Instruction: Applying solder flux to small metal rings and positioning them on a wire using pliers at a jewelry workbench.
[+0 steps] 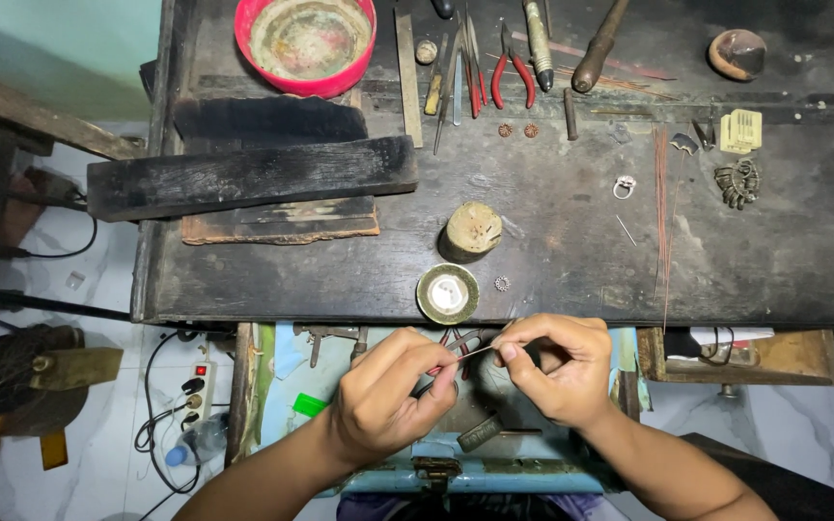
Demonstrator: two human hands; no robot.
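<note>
Both hands work just below the front edge of the bench [552, 260], over an open drawer [494, 453]. The left hand [383, 400] closes its fingers on small red-handled pliers [451, 359]. The tips of the pliers point right and a little up, toward the other hand. The right hand [557, 367] pinches a thin wire [475, 352] between thumb and forefinger. Both grips are tight and closed.

The wire lies almost level, its long axis running left to right between the two hands, with a slight rise toward the right. The free part is short, so the hands are near each other but do not touch. The right hand is nearer to the wire. Whether the pliers really bite the left end, I cannot tell; it is too small.

On the bench, near the front edge above the hands, stand a round tin [448, 293] and a wooden stump [472, 232]. A red bowl [306, 43] is at the back edge.
</note>
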